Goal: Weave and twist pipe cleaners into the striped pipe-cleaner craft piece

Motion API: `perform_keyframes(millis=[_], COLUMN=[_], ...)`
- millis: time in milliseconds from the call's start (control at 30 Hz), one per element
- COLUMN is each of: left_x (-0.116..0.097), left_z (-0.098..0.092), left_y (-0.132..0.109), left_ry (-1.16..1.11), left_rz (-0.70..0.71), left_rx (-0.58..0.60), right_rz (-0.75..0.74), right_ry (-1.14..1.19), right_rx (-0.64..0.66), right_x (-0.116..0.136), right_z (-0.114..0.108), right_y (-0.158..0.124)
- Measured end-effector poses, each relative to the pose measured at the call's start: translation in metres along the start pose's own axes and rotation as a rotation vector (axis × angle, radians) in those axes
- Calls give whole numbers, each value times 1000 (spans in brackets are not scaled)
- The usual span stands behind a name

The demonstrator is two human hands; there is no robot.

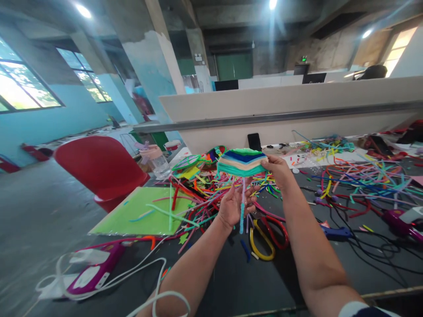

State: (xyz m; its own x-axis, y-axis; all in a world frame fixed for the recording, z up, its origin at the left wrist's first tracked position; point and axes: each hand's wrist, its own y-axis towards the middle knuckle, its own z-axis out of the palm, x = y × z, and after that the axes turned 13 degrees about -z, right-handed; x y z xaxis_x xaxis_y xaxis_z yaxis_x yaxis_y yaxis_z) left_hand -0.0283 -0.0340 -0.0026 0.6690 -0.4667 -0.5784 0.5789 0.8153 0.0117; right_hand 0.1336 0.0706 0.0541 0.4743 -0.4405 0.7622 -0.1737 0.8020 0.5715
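An umbrella-shaped pipe-cleaner craft (243, 164) is held up over the table, its top striped in green, dark blue, cream and turquoise. My right hand (276, 171) pinches its right edge between thumb and fingers. Below the striped top hangs a thin stem (243, 207), lilac above and fuzzy light blue lower down. My left hand (233, 206) is palm up behind the stem with its fingers spread; whether the palm touches the stem is unclear. Scissors (262, 246) with one yellow and one red handle loop lie just below, their blades hidden.
Loose pipe cleaners (357, 178) are heaped across the table. A green sheet (142, 213) lies left, near a red chair (99, 163) and a clear bottle (155, 160). Purple power strips (95, 268) with white cables sit front left, more cords right. A phone (254, 141) leans against the partition (280, 105).
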Motion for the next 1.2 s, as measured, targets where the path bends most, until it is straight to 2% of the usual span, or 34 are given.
perform_keyframes(millis=[300, 567, 767, 1200], left_x=[2, 3, 2, -1], left_z=[0, -1, -2, -17], left_y=[2, 3, 4, 4], left_ry=[33, 48, 19, 171], left_rz=[18, 36, 69, 13], left_rx=[-90, -86, -94, -102], right_rz=[21, 59, 62, -13], right_ry=[5, 2, 2, -7], right_rx=[3, -26, -97, -142], right_x=[-4, -14, -20, -7], right_z=[1, 1, 8, 9], right_y=[0, 5, 5, 0])
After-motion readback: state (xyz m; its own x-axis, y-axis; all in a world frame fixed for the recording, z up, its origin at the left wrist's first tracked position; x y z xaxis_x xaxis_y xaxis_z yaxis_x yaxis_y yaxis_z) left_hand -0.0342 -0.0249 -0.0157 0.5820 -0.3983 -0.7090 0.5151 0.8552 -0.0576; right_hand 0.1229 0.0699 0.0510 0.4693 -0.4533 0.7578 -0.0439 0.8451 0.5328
